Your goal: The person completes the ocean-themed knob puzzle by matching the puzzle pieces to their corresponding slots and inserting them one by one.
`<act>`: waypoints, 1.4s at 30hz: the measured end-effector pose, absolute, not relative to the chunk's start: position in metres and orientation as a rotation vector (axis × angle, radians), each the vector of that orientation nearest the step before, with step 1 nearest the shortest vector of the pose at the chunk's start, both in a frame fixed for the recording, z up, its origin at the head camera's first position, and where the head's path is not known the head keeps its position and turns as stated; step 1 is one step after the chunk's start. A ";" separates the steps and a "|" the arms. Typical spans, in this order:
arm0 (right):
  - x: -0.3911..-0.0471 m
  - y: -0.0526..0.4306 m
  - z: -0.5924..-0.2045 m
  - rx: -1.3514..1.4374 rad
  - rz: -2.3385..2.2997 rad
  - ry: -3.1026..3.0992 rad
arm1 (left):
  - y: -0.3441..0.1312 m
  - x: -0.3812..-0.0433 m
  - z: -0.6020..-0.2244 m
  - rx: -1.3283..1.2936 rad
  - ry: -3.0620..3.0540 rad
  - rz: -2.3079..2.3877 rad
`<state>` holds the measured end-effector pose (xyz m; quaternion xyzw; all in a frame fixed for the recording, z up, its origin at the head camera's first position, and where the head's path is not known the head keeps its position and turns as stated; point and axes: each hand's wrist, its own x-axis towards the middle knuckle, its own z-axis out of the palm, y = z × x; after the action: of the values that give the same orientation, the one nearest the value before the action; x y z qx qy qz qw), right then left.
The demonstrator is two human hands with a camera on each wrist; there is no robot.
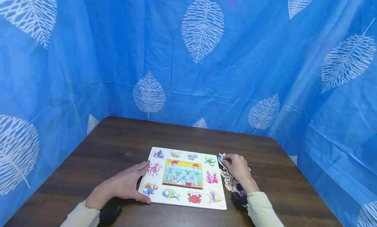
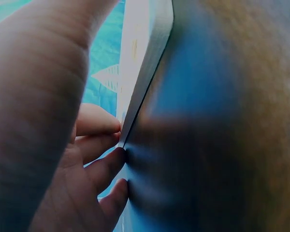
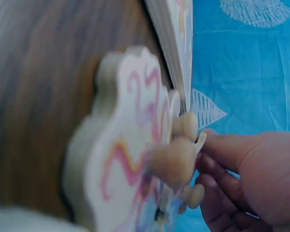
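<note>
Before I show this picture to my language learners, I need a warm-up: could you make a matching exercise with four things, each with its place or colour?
Things
1. Left hand
2. Right hand
3. Crab picture
4. Curtain

Places and colours
A. Red, near the bottom edge of the board
B. Blue with white leaves
C. At the board's left side
D. At the loose pieces, right of the board

Right pairs: 1-C, 2-D, 3-A, 4-B
</note>
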<state>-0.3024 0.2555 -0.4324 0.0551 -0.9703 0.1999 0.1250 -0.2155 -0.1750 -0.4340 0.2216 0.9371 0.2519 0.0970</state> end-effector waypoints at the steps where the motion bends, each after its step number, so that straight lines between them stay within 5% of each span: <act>1: -0.302 0.256 -0.432 0.167 0.583 -2.824 | -0.175 -0.215 -0.434 0.650 2.776 0.743; 42: -0.272 0.215 -0.398 0.523 0.691 -2.797 | -0.174 -0.216 -0.434 0.631 2.770 0.743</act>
<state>-0.2719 0.2151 -0.3976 0.1775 -0.9498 0.2346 0.1067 -0.2156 -0.1736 -0.4344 0.2138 0.9384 0.2516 0.1022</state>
